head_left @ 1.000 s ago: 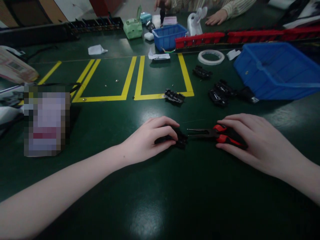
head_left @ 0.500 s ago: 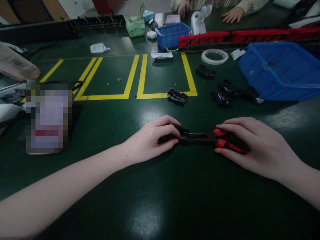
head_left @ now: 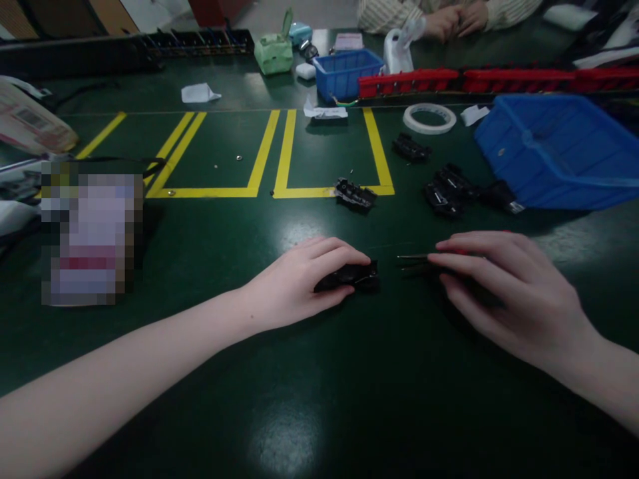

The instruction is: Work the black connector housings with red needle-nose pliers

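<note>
My left hand [head_left: 304, 276] is closed around a small black plastic part [head_left: 363, 274] on the dark green table [head_left: 379, 399]. The fingers hide its left portion. To the right, my right hand [head_left: 529, 293] grips red-handled long-nose pliers [head_left: 414, 257], mostly covered by the fingers. Their thin tips point left, slightly parted, with a gap between them and the black part. Beyond my hands, a similar black part [head_left: 355, 194] lies across a yellow tape line. More black parts [head_left: 446, 189] sit behind my right hand.
A tilted blue bin [head_left: 559, 146] stands at right, beside a roll of white tape [head_left: 429, 118]. A blue basket [head_left: 347, 73] and red strips [head_left: 519, 80] are at the back. A blurred-out object [head_left: 94, 239] lies left. Another person's hands [head_left: 456, 21] rest across the table.
The pliers have come away from the black part and turned in my right hand. My left hand keeps its hold. The other person's hands have come together.
</note>
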### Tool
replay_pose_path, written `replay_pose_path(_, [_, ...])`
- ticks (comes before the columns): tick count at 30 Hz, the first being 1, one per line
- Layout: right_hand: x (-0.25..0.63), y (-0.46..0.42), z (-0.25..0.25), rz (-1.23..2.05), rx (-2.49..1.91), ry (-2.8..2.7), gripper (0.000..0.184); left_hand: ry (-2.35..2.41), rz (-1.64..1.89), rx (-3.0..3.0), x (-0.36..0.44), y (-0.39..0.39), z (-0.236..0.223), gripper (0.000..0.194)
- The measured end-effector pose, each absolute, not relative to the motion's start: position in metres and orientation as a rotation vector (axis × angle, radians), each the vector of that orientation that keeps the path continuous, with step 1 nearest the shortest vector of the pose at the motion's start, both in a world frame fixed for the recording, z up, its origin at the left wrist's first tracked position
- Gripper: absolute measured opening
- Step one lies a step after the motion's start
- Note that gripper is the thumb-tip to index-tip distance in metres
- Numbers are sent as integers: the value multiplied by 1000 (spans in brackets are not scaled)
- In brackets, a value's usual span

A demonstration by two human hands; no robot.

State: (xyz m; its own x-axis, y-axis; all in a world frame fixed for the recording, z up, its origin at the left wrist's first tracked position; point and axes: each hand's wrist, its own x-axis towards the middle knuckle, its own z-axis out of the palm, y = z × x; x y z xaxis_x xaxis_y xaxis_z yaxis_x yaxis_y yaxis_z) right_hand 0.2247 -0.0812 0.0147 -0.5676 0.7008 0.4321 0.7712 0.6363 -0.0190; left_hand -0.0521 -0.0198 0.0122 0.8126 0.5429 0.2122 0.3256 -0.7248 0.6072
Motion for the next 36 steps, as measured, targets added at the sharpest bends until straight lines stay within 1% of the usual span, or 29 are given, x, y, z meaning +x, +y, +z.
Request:
replay_pose_path(2, [209, -78, 13, -263, -972, -2523, 29, 636, 520, 2414, -52, -21, 12, 38])
replay_pose_path(5, [182, -72, 11, -311, -867, -2571, 23, 652, 524, 2417, -52, -21, 11, 43])
replay_pose_path(8, [166, -65, 11, -330, -887, -2592, 13, 689, 534, 2418, -52, -21, 11, 44])
replay_pose_path(12, [164, -62, 12, -311, -857, -2552, 10, 690, 538, 2418, -51, -20, 10, 45])
replay_pose_path(15, [163, -64, 13, -206, -974, -2530, 7, 671, 556, 2432, -51, -20, 9, 44])
replay_pose_path(19, [156, -66, 15, -150, -1090, -2574, 10, 652, 562, 2480, -52, -22, 8, 43])
replay_pose_path(25, [153, -66, 15, -128, -1011, -2580, 10, 618, 459, 2505, -50, -20, 11, 47])
replay_pose_path(27, [154, -65, 13, -41, -955, -2532, 9, 618, 424, 2496, -49, -19, 12, 48])
replay_pose_path(30, [155, -63, 13, 247, -851, -2384, 6, 571, 418, 2490, -50, -17, 11, 47])
replay_pose_path(33, [160, -63, 13, 509, -797, -2269, 10, 527, 446, 2478, -52, -16, 9, 47])
replay_pose_path(36, [165, -62, 13, 556, -807, -2288, 11, 538, 444, 2498, -54, -16, 9, 49])
